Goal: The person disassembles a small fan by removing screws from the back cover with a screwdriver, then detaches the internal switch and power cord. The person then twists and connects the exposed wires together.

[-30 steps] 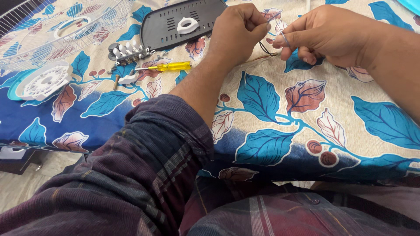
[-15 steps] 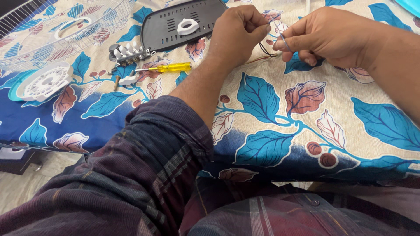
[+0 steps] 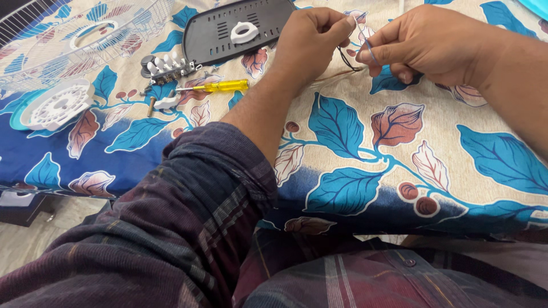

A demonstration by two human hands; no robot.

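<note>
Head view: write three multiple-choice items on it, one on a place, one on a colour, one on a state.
1. Where does the screwdriver lie?
A. left of both hands
B. between the hands
C. on the floor

2. What colour is its handle?
A. red
B. yellow
C. black

3. What are the left hand and right hand doing?
A. resting flat
B. gripping the screwdriver
C. pinching thin wires

Answers: 1 A, it lies below the black plate; 2 B, clear yellow; 3 C, fingertips close on the wires.

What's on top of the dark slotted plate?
A white ring-shaped plastic part sits on the dark slotted plate. The left hand covers the plate's right end, so anything there is hidden.
</note>
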